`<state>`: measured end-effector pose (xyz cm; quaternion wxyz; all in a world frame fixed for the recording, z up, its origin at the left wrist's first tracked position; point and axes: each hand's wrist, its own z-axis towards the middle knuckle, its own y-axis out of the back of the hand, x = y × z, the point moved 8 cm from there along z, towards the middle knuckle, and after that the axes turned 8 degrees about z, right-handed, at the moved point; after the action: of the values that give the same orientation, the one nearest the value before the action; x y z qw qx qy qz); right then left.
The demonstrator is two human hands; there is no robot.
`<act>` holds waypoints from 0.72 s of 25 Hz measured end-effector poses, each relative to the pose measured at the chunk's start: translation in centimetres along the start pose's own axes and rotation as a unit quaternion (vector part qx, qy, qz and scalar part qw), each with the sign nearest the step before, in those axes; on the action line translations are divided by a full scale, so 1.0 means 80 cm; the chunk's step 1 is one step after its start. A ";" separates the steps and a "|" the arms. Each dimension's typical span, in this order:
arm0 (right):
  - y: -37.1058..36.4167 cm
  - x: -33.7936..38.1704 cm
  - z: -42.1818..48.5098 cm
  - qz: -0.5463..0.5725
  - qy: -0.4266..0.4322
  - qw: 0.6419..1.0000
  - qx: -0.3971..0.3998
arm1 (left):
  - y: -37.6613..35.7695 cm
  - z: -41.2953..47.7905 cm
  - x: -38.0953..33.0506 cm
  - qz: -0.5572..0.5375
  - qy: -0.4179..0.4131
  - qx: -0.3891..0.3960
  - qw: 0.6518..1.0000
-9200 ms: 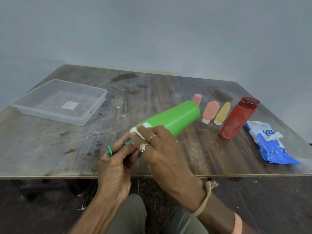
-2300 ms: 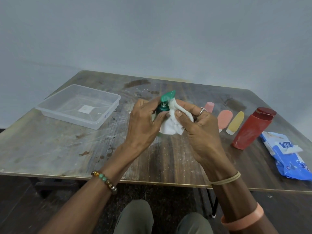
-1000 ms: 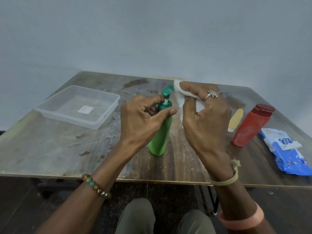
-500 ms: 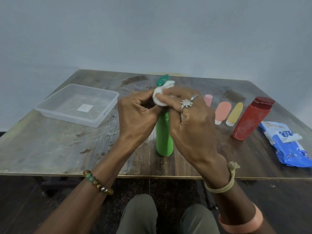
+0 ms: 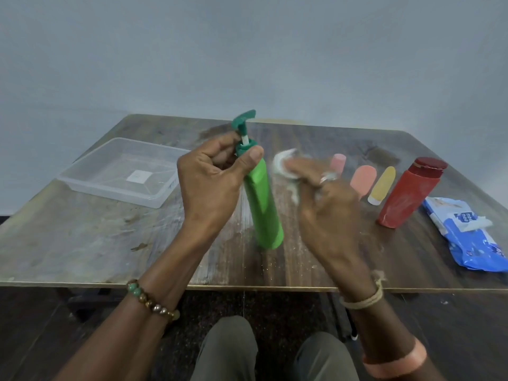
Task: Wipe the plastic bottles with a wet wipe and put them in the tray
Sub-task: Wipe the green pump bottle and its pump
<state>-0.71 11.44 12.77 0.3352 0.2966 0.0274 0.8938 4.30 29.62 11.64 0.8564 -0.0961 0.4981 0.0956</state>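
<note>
While gripping the neck of the green bottle point(image 5: 263, 200), upright on the table point(image 5: 82, 237), left hand point(image 5: 211, 185) closed around it. Just right, blurred right hand point(image 5: 327, 204) pinching the wipe point(image 5: 284, 167), apart from the bottle. Far left, tray point(image 5: 121, 171). Right of the right hand, red bottle point(image 5: 406, 192).

On the table point(image 5: 82, 243), the tray point(image 5: 90, 176) lies left, the pump bottle point(image 5: 264, 204) centre, the wipes pack point(image 5: 467, 237) right.

A single wide-angle camera on the person's head looks forward and down across the wooden table point(image 5: 82, 243) toward a plain wall point(image 5: 247, 50). It sits close above the near table edge, with both forearms and knees in frame.
</note>
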 end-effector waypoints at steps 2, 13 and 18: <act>-0.031 0.008 -0.033 -0.049 0.084 0.995 0.039 | 0.001 0.001 0.004 -0.076 0.028 -0.020 0.997; -0.046 -0.156 -0.133 0.481 -0.531 0.697 -0.012 | 0.038 0.008 0.094 -0.301 0.216 -0.142 0.918; -0.009 -0.131 -0.092 0.355 -0.412 0.838 -0.034 | 0.033 -0.028 0.157 -0.326 0.310 -0.094 0.888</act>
<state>1.99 6.67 1.19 -0.0152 0.6152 -0.2506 0.7474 7.80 32.43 -0.58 0.6279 -0.3583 0.6677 -0.1776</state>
